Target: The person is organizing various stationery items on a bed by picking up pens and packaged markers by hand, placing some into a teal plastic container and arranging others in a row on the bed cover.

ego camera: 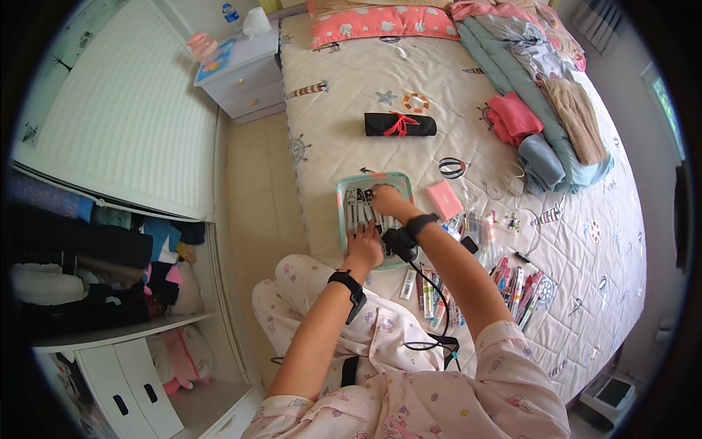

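Observation:
A rectangular fabric bin with a teal and pink rim (341, 203) stands on the bed, holding several packaged pens or refills (359, 204) laid lengthwise. Inside it, my left hand (365, 244) rests on the packages near the front, its fingers spread. Further back in the bin, my right hand (390, 201) is curled at the packages; its fingertips are hidden, so whether it grips one cannot be told. Just right of the bin lies a pink box (444, 200). Beyond the bin is a rolled black case (375, 124) tied with a red ribbon.
Several packaged pens (518, 288) lie right of my legs, with more (428, 299) beside my thigh. A black marker (522, 257) and clear plastic bags (491, 233) are on the quilt. Folded clothes (513, 118) lie at the far right. A black cable (447, 307) hangs near my right forearm.

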`<state>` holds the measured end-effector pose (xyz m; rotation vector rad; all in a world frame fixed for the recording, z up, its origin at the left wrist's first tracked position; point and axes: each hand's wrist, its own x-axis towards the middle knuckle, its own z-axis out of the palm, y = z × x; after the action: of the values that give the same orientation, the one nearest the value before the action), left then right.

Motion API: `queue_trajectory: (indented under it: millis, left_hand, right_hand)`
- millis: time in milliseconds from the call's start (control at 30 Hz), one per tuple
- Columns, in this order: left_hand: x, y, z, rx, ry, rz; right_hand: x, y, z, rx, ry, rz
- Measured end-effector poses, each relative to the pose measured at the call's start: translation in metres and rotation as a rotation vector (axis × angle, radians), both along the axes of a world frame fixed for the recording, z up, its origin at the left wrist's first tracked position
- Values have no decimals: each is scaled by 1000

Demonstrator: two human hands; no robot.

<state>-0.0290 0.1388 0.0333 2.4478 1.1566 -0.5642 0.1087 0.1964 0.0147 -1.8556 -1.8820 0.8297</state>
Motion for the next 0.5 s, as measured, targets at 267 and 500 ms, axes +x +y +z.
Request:
queue_trajectory:
  millis: [267, 500]
  left_hand:
    - [-3, 4, 4, -92, 38, 32]
    - [-5, 4, -2, -93, -47, 74]
  right_hand:
    - [-2, 22, -20, -25, -93, -184]
    - [-14, 22, -17, -70, -132, -319]
